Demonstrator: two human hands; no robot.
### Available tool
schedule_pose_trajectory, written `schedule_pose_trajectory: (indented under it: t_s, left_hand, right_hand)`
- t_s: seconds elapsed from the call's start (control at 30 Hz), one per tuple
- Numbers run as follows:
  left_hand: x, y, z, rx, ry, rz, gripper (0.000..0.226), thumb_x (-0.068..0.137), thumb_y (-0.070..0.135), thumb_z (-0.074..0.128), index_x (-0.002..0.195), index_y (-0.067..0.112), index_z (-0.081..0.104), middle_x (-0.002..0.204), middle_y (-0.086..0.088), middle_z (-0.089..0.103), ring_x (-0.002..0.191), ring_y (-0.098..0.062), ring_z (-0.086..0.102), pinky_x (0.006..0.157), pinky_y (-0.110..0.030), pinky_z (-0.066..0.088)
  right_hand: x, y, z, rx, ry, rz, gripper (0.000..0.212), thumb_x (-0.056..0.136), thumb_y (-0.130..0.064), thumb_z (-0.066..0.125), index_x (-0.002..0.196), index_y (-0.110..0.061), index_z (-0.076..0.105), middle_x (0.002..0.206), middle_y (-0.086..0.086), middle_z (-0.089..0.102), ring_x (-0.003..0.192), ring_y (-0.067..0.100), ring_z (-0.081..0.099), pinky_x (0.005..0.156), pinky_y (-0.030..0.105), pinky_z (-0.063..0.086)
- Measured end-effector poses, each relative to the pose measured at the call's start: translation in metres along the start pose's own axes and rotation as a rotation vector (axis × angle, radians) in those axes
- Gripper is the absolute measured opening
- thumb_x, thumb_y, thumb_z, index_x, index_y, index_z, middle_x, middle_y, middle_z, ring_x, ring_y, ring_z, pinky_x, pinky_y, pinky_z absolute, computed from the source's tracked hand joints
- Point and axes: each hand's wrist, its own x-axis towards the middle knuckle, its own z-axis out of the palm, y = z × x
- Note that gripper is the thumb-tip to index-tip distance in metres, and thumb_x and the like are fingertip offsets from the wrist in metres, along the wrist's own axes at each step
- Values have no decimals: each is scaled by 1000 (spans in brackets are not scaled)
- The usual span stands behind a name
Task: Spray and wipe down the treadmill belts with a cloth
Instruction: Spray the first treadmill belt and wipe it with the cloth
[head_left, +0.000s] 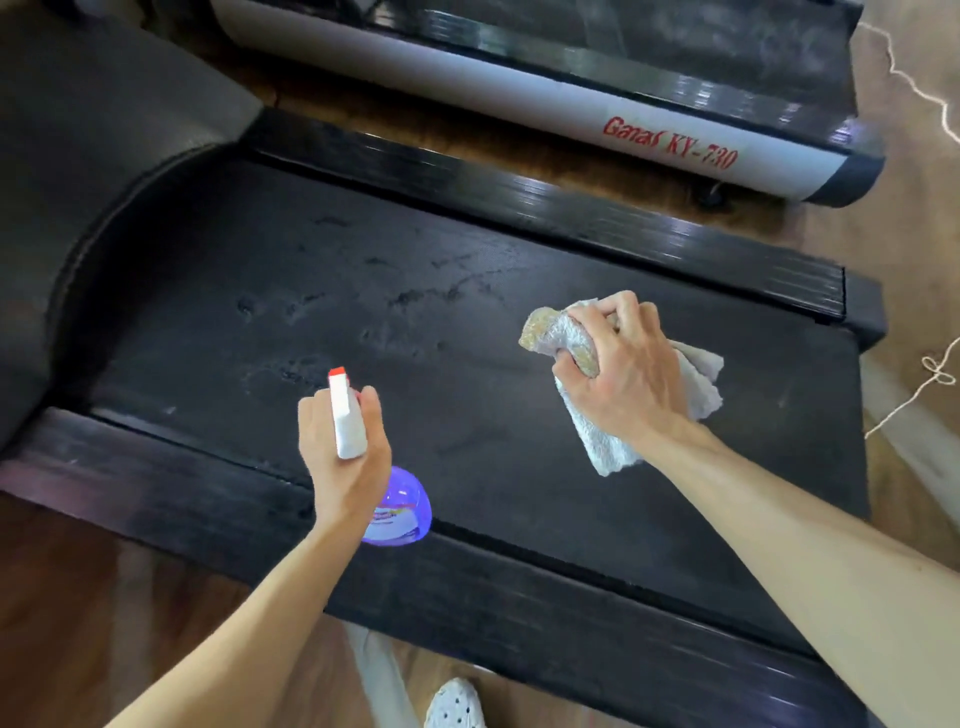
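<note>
Both hands are out over the near treadmill belt (467, 364), a wide black surface speckled with damp spots and smudges toward its middle. The left hand (345, 457) grips the spray bottle (397, 512) by the neck, fingers wrapped around it, the white trigger head with its red nozzle tip poking up above the knuckles and aimed out across the belt; the purple body hangs below the palm, over the belt's near edge. The right hand (623, 374) clutches the white cloth (566, 343), bunched into a wad, its front end stained brownish, loose folds trailing out behind the wrist. Whether the wad actually touches the belt is hard to tell. Dark ribbed side rails (649, 234) run along both edges. Beyond lies a 2nd treadmill (519, 98), grey-railed with red lettering. Down below, a white shoe (454, 706) stands on the wooden floor (104, 597).
</note>
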Motion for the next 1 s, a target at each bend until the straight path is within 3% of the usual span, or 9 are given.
schedule_pose_trajectory:
  t_s: [0.07, 0.13, 0.27, 0.3, 0.37, 0.43, 0.57, 0.87, 1.0]
  left_hand:
    - [24, -5, -16, 17, 79, 19, 28, 99, 44, 53, 74, 39, 42, 80, 23, 43, 83, -39, 56, 75, -62, 51]
    - [45, -9, -31, 32, 151, 32, 28, 100, 41, 52, 75, 34, 43, 82, 20, 39, 85, -34, 53, 78, -59, 50]
    - [75, -23, -56, 139, 226, 39, 31, 103, 36, 46, 86, 11, 52, 91, -7, 51, 90, -14, 42, 82, -33, 40]
    - [79, -25, -63, 158, 243, 33, 32, 103, 36, 45, 88, 9, 53, 93, -11, 53, 90, -11, 40, 83, -33, 40]
    - [85, -28, -76, 152, 299, 12, 33, 102, 40, 44, 88, 11, 53, 90, 0, 47, 93, -21, 49, 87, -44, 46]
    - [85, -29, -88, 144, 336, -4, 32, 101, 42, 44, 90, 13, 52, 86, 9, 40, 94, -30, 52, 87, -45, 47]
    - [79, -27, -106, 161, 382, 7, 30, 103, 33, 46, 93, 5, 54, 99, -18, 52, 83, -6, 34, 81, -22, 28]
    - [80, -36, -121, 206, 469, -3, 29, 103, 31, 49, 94, 4, 52, 104, -25, 53, 82, -2, 31, 82, -23, 28]
    - [91, -48, -118, 197, 501, -28, 31, 103, 37, 47, 92, 9, 51, 98, -11, 48, 93, -19, 44, 88, -29, 34]
  right_hand:
    - [8, -11, 7, -9, -9, -16, 43, 88, -46, 49, 118, -22, 67, 113, 2, 53, 96, 27, 49, 69, 31, 36]
    - [17, -21, 15, -1, -18, -17, 40, 88, -45, 52, 118, -22, 67, 112, 2, 53, 96, 28, 49, 70, 31, 36]
    - [26, -39, 28, 19, -41, -16, 41, 88, -45, 52, 119, -22, 66, 114, 2, 52, 99, 27, 48, 72, 33, 39]
    - [28, -44, 32, 25, -50, -25, 42, 88, -46, 51, 119, -22, 66, 114, 2, 51, 99, 27, 48, 73, 34, 41]
    - [29, -53, 36, 38, -65, -41, 42, 89, -46, 50, 119, -22, 66, 114, 2, 51, 99, 27, 48, 75, 35, 42]
    - [30, -62, 41, 56, -67, -53, 38, 89, -44, 54, 117, -21, 66, 113, 2, 51, 98, 28, 49, 75, 37, 45]
    - [31, -81, 46, 88, -45, -89, 34, 90, -42, 57, 116, -21, 65, 113, 3, 50, 96, 29, 50, 75, 42, 51]
    - [32, -105, 54, 117, -48, -165, 43, 88, -47, 49, 117, -20, 67, 111, 4, 53, 94, 28, 52, 71, 38, 49]
    - [40, -113, 67, 141, -56, -208, 43, 88, -47, 49, 115, -19, 68, 110, 5, 53, 93, 27, 50, 72, 39, 50]
